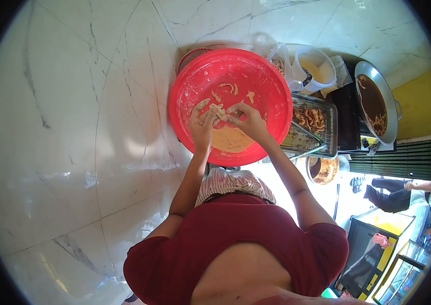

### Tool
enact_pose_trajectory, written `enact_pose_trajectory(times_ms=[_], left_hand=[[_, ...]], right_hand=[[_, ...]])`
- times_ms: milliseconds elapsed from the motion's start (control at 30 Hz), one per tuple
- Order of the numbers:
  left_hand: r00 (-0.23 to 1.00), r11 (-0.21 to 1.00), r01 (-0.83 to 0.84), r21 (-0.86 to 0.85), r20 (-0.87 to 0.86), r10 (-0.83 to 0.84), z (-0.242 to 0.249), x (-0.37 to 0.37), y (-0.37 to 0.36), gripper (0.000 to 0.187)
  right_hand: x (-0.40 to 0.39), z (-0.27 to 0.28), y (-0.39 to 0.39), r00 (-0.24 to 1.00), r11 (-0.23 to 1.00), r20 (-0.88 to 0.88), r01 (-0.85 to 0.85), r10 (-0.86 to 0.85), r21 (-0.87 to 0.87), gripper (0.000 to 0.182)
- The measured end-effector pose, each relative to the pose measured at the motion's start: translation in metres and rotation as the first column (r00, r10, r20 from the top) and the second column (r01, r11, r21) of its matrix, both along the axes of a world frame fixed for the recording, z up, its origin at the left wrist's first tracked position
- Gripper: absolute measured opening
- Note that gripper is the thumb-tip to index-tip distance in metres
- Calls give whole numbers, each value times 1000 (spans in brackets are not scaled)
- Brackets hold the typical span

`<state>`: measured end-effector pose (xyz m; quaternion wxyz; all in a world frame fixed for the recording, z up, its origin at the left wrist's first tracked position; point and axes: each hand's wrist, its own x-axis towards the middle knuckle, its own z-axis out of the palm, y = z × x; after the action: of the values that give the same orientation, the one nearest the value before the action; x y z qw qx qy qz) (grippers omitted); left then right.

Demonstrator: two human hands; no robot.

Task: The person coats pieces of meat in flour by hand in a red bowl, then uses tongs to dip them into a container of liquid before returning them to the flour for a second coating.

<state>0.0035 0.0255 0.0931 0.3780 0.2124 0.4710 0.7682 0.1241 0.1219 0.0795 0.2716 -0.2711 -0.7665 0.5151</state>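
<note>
Over a big red basin point(182, 127), my left hand point(203, 124) and my right hand point(249, 121) meet with fingertips pinched. Between them is a pale, flour-coated strip point(218, 112) of food; its kind is not clear. Flour dusts the fingers of both hands. Several similar coated pieces point(231, 88) lie apart in the far half of the basin. Nearer to me, a heap of pale yellow flour point(231, 141) covers the basin's bottom, partly hidden by my wrists.
Right of the basin, a wire-rack tray point(333, 127) holds browned fried pieces and tongs point(309, 151). Beyond are a white tub point(325, 71) of pale liquid, a plastic bag point(279, 57), and a large pan point(393, 109) of dark oil with pieces frying. Another person point(403, 195) is at the far right.
</note>
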Motion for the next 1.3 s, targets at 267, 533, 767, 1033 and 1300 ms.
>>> enact_pose_trajectory(times_ms=[267,533,767,1033,1300], left_hand=[[996,999,46,-28,-81,-48,1,3,-4,35],[994,1000,-18,-5,-106,17,-4,2,-3,37],[991,996,-82,-20,-110,80,-1,3,-4,36],[994,993,-102,-62,-43,100,5,1,-4,41],[996,1000,-27,-5,-90,26,4,4,0,46]], right_hand=[[-2,-9,4,991,997,-107,-75,76,19,19],[3,1,0,996,983,-27,-94,91,-157,27],[2,6,-1,992,957,-103,-102,77,-270,32],[4,-1,1,974,887,-218,-154,63,-435,25],[6,-7,4,986,933,-164,-55,-4,-356,17]])
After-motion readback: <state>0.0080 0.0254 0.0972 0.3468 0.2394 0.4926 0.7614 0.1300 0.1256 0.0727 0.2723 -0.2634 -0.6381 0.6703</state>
